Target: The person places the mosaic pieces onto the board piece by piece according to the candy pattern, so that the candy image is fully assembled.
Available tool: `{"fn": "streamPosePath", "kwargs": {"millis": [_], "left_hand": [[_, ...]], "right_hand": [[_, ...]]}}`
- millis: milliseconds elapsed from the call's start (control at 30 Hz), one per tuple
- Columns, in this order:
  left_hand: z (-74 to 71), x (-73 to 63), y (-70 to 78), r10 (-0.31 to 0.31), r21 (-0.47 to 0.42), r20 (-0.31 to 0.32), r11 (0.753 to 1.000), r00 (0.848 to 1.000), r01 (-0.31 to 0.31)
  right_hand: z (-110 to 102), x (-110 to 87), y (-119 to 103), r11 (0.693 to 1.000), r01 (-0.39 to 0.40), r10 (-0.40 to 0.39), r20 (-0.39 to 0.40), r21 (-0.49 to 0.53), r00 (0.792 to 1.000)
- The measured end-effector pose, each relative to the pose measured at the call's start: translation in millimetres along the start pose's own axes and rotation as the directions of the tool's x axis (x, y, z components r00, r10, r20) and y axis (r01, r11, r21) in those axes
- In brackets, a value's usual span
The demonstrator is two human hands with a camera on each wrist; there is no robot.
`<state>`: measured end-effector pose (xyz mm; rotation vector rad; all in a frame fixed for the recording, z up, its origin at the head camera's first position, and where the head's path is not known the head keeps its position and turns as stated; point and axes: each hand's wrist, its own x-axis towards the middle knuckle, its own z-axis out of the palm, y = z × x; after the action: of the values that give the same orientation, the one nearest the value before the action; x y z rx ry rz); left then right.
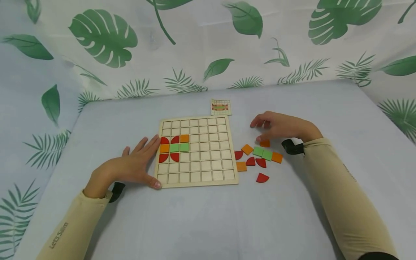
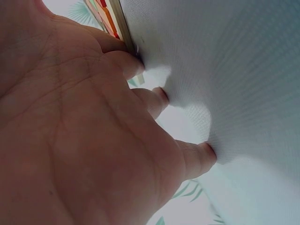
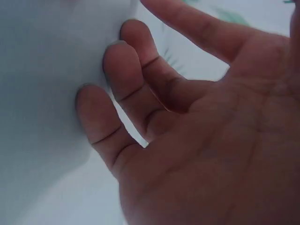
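Observation:
A square wooden grid board (image 1: 204, 174) lies on the table. Along its left edge rests my left hand (image 1: 131, 167), fingers spread, thumb at the near corner; several fingertips (image 2: 202, 154) touch the cloth in the left wrist view. On the board's left side sit red quarter-circle pieces (image 1: 163, 157), orange squares (image 1: 184, 138) and green squares (image 1: 174, 147). My right hand (image 1: 283, 125) is above the table right of the board, fingers loosely bent, thumb close to a loose orange square (image 1: 265, 143). No piece shows in its palm (image 3: 197, 159) in the right wrist view.
Right of the board lie several loose pieces, among them a green square (image 1: 267, 155), a red quarter-circle (image 1: 262, 177) and an orange square (image 1: 241, 166). A small pattern card (image 1: 221, 107) lies behind the board. A leaf-printed cloth (image 1: 188, 47) hangs at the back.

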<state>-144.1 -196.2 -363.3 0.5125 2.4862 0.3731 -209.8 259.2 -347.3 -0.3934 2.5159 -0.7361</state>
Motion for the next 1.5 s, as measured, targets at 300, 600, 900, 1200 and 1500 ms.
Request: {"fn": "streamPosePath", "kwargs": {"millis": [300,600,900,1200,1500], "left_hand": [[-1.6,0.1,2.2,-0.002,0.000,0.007,1.000,1.000,0.002],[-0.8,-0.6,1.1,0.000,0.001,0.005,1.000,1.000,0.000],[-0.4,0.4,1.3,0.001,-0.003,0.001,1.000,1.000,-0.001],[0.3,-0.6,-0.1,0.008,-0.017,0.005,1.000,1.000,-0.008],[2.2,0.9,-0.8,-0.001,-0.016,0.002,1.000,1.000,0.001]], "right_hand": [[-3,-1.4,9,0.999,-0.024,0.024,0.035,-0.026,0.999],[0,7.2,6,1.000,0.013,-0.015,-0.063,-0.027,0.998],[4,5.9,0,0.998,0.045,-0.047,-0.047,-0.049,0.998],[8,8.5,-11,0.998,0.041,-0.045,-0.077,-0.054,0.996],[10,9.4,-22,0.995,0.089,-0.094,-0.146,-0.036,0.985]]}}
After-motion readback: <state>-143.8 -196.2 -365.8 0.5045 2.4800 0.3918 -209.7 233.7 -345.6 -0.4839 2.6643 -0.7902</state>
